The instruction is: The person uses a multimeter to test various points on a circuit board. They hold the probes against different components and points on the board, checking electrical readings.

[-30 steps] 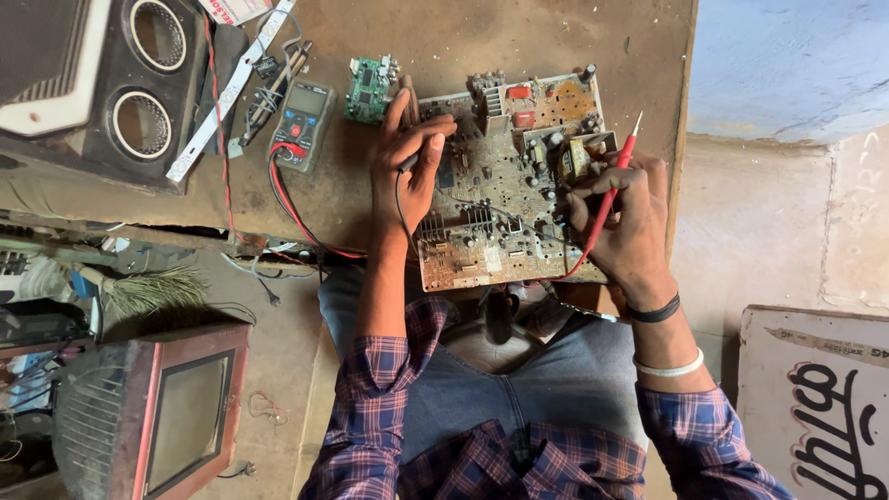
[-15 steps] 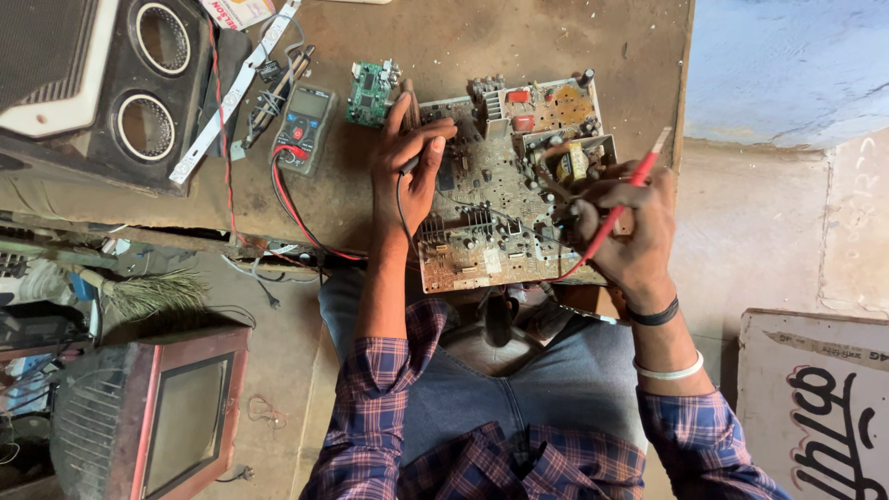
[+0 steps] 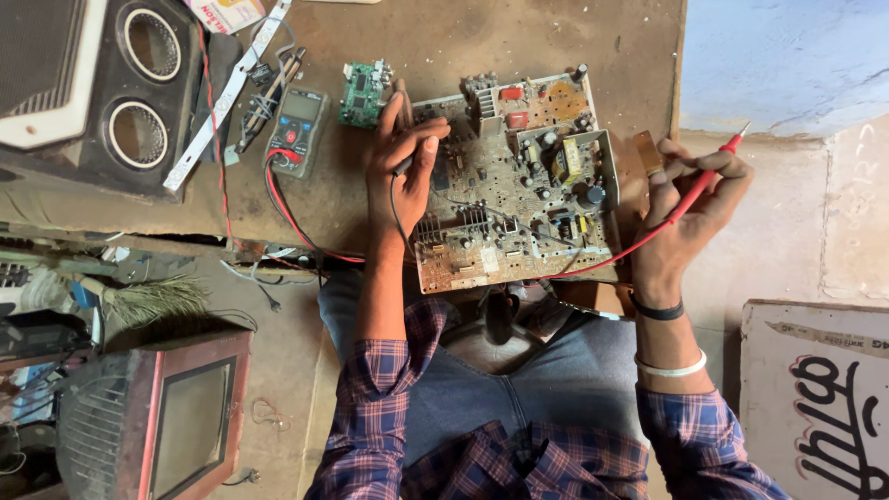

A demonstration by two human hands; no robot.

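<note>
**Two probes, one circuit board**

A large circuit board (image 3: 514, 181) lies on the worn brown workbench (image 3: 444, 37), its near edge over the person's lap. The left hand (image 3: 400, 171) rests on the board's left edge, fingers pinched closed around a black probe (image 3: 405, 165) whose tip meets the board. The right hand (image 3: 690, 218) is off the board's right side, past the bench edge, fingers closed on a red probe (image 3: 704, 181) that points up and away from the board; its red lead (image 3: 611, 261) trails back under the board's near right corner.

Left of the board lies a dark multimeter (image 3: 296, 131), and between the two a small green circuit card (image 3: 361, 93). Far left of the board stands a black speaker box (image 3: 88, 88). At the bench's far edge, up and left of the board, a corner of a white and orange package (image 3: 227, 13) shows. Below and right of the board, on the floor, leans a white rectangular sign (image 3: 820, 398) with black and red lettering.
</note>
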